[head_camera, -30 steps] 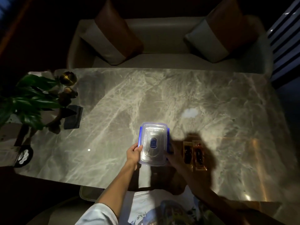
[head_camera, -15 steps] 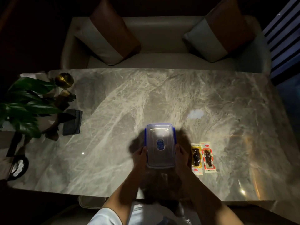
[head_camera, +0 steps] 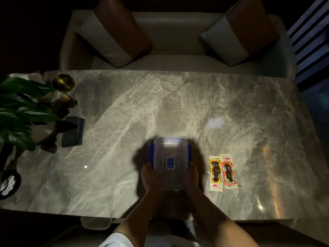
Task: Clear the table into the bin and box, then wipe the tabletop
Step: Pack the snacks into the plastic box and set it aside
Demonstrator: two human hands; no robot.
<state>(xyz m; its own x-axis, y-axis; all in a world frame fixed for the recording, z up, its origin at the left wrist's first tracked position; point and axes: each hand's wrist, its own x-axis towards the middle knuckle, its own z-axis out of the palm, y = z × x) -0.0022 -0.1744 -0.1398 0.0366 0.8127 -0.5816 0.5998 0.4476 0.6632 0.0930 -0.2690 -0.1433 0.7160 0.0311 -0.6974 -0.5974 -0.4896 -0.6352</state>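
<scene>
A clear plastic box with a lid and blue side clips (head_camera: 170, 157) stands on the marble tabletop (head_camera: 178, 104) near the front edge. My left hand (head_camera: 149, 177) grips its left near side and my right hand (head_camera: 191, 177) grips its right near side. Two sealed snack packets lie side by side just right of the box, a yellow one (head_camera: 215, 172) and a red one (head_camera: 228, 171). A folded dark cloth (head_camera: 73, 131) rests at the table's left. A small white smear (head_camera: 214, 123) marks the tabletop beyond the packets.
A leafy plant (head_camera: 19, 111) and brass ornaments (head_camera: 63, 82) crowd the left end. A sofa with two cushions (head_camera: 170, 36) runs behind the far edge. A clear container (head_camera: 96, 222) sits below the front edge, left of my arms.
The box shifted slightly right and squared up in front of me. My right hand came out of shadow onto the box's right side; both hands now hold it. The camera view shifted a little.
</scene>
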